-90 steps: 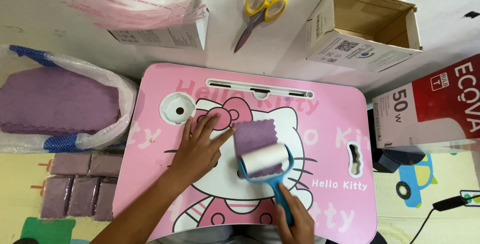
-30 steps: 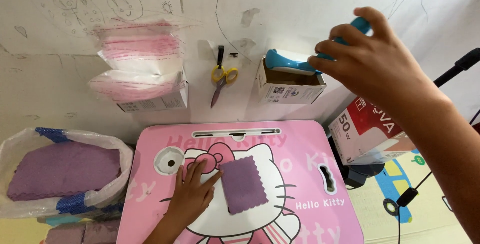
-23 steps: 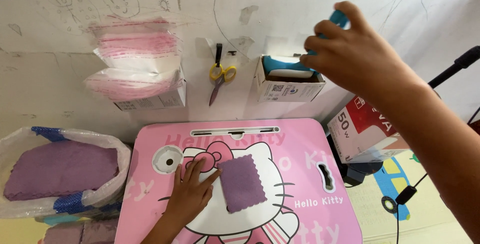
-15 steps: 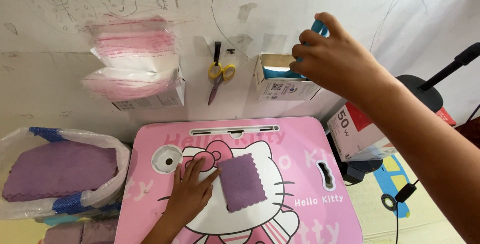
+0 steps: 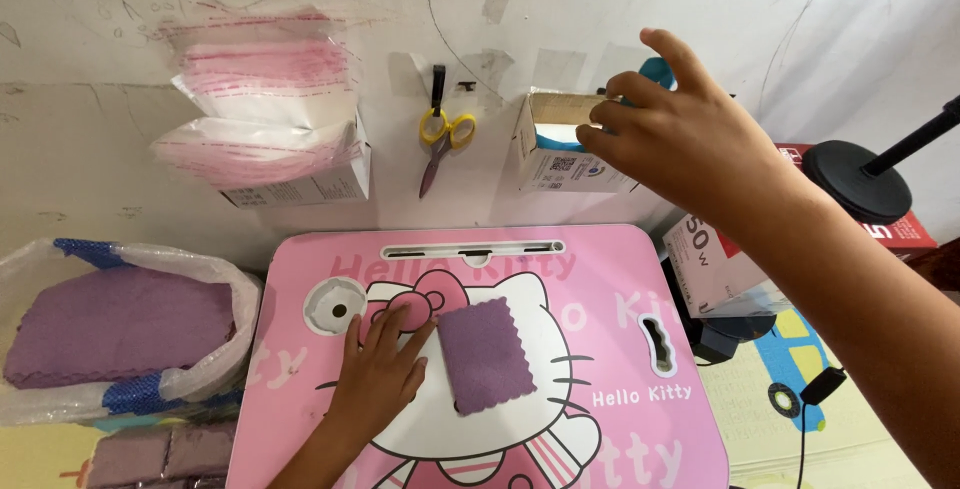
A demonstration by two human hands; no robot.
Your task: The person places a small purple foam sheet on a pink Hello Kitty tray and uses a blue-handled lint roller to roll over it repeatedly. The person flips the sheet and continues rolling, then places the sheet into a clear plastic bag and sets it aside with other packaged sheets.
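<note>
A purple cloth square (image 5: pixel 485 355) lies flat on a pink cartoon-cat lap table (image 5: pixel 620 279). My left hand (image 5: pixel 383 374) rests flat on the table, fingertips touching the cloth's left edge. My right hand (image 5: pixel 680 134) is raised at the wall, fingers spread over a small cardboard box (image 5: pixel 560 154) mounted there. A blue lint roller (image 5: pixel 655 71) sits in that box, mostly hidden behind my fingers; its handle tip shows above them. Whether the fingers still touch the roller I cannot tell.
Yellow-handled scissors (image 5: pixel 443 141) hang on the wall. Clear bags of pink-edged packets (image 5: pixel 265 99) sit on a wall box at left. A plastic bag of purple cloths (image 5: pixel 110 324) lies left of the table, folded purple cloths (image 5: pixel 150 454) below. A red-white box (image 5: pixel 720 264) and black stand (image 5: pixel 865 174) are at right.
My right hand lifted the lint roller off the cloth, carried it up to the wall box and lowered it in. The fingers have spread. My left hand stayed on the cloth.
</note>
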